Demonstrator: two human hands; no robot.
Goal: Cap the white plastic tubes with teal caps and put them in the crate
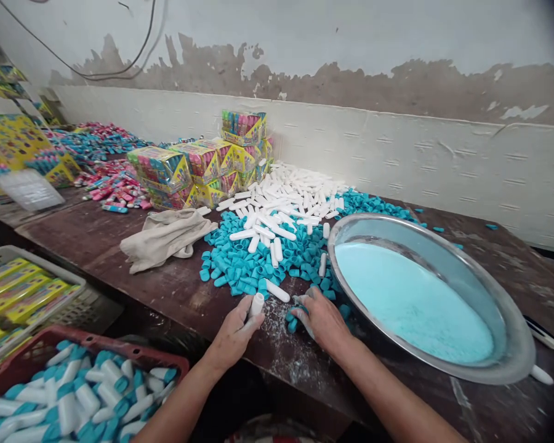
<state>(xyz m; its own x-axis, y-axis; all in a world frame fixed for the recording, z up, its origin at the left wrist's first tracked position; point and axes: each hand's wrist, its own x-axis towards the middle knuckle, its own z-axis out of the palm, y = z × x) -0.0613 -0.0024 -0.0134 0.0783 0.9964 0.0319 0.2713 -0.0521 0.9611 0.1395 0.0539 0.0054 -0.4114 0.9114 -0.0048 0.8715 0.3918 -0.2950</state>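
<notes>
My left hand (240, 326) is closed around a small white plastic bottle (257, 304), held upright with its uncapped end on top. Over the table, my right hand (322, 320) has its fingers curled down onto blue caps (292, 321), pinching at least one; its fingertips are partly hidden. Just beyond both hands spreads a heap of loose blue caps (240, 261), with a pile of white bottles (300, 191) on and behind it. A single white bottle (277, 291) lies between my hands. To the right stands a wide metal basin (512, 335) holding light blue powder (410, 301).
A red crate (120, 346) of capped bottles sits at lower left, beside a pale basket (80, 289) of yellow packs. A cloth (166, 237) lies left of the caps. Stacked display boxes (207, 163) stand behind it. Spilled powder (300, 369) dusts the table (87, 246).
</notes>
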